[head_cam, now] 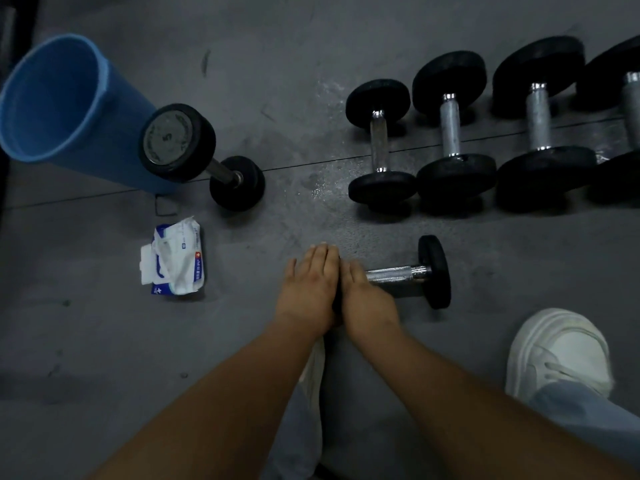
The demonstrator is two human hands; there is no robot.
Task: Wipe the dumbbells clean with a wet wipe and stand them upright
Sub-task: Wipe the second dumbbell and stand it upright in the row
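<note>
Black-ended chrome-handled dumbbell lying on floor: left hand and right hand clasp its near end. One dumbbell upright; four more await wiping.

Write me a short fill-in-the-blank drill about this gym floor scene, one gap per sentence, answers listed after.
1. The bin beside the upright dumbbell is coloured ____.
2. The pack of wet wipes lies on the ____.
3. Both the left hand and the right hand rest on a dumbbell lying on its ____.
4. The shoe at the lower right is ____.

Answers: blue; floor; side; white
</note>
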